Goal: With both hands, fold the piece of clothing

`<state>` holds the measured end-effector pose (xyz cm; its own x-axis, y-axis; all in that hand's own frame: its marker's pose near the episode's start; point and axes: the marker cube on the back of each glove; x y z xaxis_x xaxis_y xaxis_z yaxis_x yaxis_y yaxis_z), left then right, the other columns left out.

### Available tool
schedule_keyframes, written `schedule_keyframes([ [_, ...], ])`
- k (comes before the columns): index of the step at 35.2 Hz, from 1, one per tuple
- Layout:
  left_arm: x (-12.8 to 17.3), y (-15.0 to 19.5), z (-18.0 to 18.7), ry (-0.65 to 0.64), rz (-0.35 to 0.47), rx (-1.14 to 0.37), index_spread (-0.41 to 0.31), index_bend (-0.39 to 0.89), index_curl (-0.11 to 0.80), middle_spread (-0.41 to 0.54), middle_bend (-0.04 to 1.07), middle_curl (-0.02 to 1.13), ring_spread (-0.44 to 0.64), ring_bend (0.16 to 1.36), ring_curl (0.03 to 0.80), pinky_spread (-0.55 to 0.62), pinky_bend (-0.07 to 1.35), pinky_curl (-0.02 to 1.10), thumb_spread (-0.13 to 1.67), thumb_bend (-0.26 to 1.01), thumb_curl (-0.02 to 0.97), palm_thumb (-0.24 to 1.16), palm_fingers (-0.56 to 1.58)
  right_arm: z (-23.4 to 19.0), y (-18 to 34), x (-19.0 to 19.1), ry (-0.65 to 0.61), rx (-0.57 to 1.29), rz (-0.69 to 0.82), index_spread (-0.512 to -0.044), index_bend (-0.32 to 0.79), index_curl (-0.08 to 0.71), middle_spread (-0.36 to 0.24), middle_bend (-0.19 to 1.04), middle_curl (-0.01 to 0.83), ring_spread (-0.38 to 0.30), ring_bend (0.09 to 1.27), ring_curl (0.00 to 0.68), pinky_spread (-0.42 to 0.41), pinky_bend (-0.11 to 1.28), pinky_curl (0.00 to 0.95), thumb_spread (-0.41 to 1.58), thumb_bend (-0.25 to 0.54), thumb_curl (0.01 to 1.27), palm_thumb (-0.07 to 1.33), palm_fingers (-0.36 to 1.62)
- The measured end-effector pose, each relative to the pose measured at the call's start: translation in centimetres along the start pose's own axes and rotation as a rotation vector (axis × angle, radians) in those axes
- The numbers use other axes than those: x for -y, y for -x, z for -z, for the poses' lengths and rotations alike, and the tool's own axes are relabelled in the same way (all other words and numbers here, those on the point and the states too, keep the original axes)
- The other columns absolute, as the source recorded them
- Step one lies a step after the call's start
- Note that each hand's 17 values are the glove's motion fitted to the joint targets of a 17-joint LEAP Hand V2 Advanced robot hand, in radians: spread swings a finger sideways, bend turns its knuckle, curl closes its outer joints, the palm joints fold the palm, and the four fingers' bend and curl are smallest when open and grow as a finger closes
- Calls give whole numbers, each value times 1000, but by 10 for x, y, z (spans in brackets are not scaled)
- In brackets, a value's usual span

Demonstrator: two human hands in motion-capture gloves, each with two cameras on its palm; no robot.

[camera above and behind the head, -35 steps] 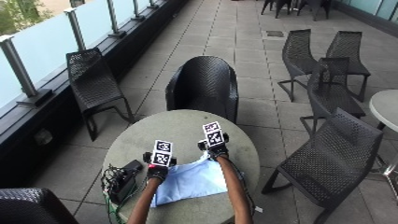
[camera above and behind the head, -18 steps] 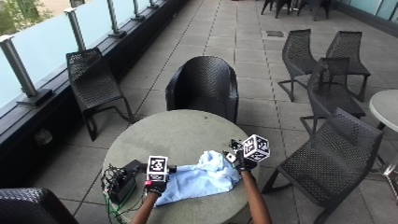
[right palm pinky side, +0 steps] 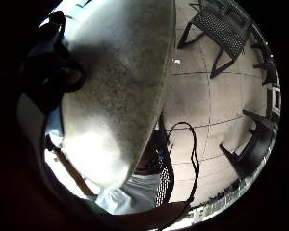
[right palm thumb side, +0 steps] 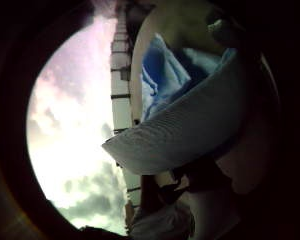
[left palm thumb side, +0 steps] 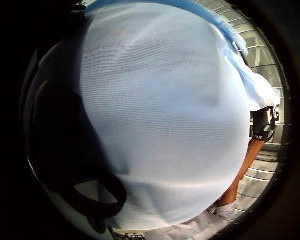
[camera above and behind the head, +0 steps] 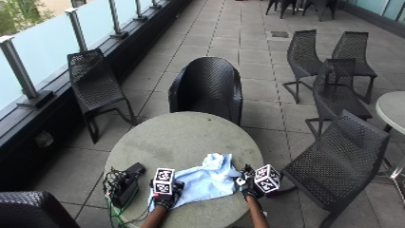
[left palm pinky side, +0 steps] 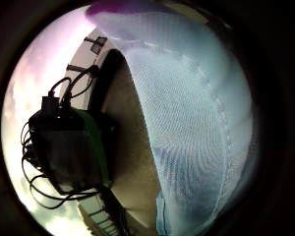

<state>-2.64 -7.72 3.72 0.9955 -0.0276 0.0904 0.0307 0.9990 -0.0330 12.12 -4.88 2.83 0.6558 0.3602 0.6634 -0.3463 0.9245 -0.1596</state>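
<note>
From the outside view, a round grey table (camera above and behind the head: 183,142) stands on a tiled terrace, with black wicker chairs (camera above and behind the head: 208,88) around it. A black device with cables (camera above and behind the head: 123,185) lies on the table at the person's left, just beside the left hand (camera above and behind the head: 166,198). The light blue piece of clothing (camera above and behind the head: 204,179) lies on the near part of the table, between the two hands. The left hand grips its near left edge. The right hand (camera above and behind the head: 248,189) pinches its right edge.

In the left little finger view, the garment's mesh cloth (left palm pinky side: 187,128) is close to the palm, and the black device (left palm pinky side: 66,147) sits beside it.

In the left thumb view, the cloth (left palm thumb side: 160,115) fills almost everything.

In the right little finger view, the bare table top (right palm pinky side: 115,91) shows, with chairs (right palm pinky side: 221,29) on the floor.

In the right thumb view, a fold of the garment (right palm thumb side: 190,125) hangs before the palm.
</note>
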Motion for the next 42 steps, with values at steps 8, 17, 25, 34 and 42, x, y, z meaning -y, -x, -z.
schedule_keyframes([
  [8,1,4,4,-64,30,-30,-102,140,335,4,130,341,121,494,359,192,395,456,1545,-28,159,268,368,1,0,18,-215,-69,-45,-314,269,280,-112,126,321,-151,633,368,-137,648,378,1042,99,341,812,1094],
  [17,7,9,-5,56,12,-95,-85,152,336,46,155,321,184,516,348,262,398,441,1598,-7,129,168,352,21,14,29,-334,71,59,-280,253,367,-152,149,332,-217,635,398,-245,613,389,1032,162,408,1010,1197],
  [25,32,32,5,31,-8,-273,-54,-3,256,67,201,339,196,602,365,252,499,459,1579,19,149,204,299,6,49,54,-367,175,79,-283,163,378,-182,175,348,-250,658,405,-284,584,379,936,132,457,1068,1225],
  [34,10,80,90,-210,96,-380,-67,95,225,44,217,355,149,642,361,165,537,456,1579,47,175,256,407,-93,179,0,-179,24,464,-288,148,382,-197,173,363,-258,655,408,-302,584,376,812,69,515,1083,1225],
  [42,-4,105,84,-240,188,-381,-90,112,231,15,204,369,105,634,358,94,534,453,1589,91,199,331,469,-194,222,-51,-156,-284,735,-293,151,386,-209,173,372,-255,651,410,-313,580,375,750,29,560,1103,1218],
])
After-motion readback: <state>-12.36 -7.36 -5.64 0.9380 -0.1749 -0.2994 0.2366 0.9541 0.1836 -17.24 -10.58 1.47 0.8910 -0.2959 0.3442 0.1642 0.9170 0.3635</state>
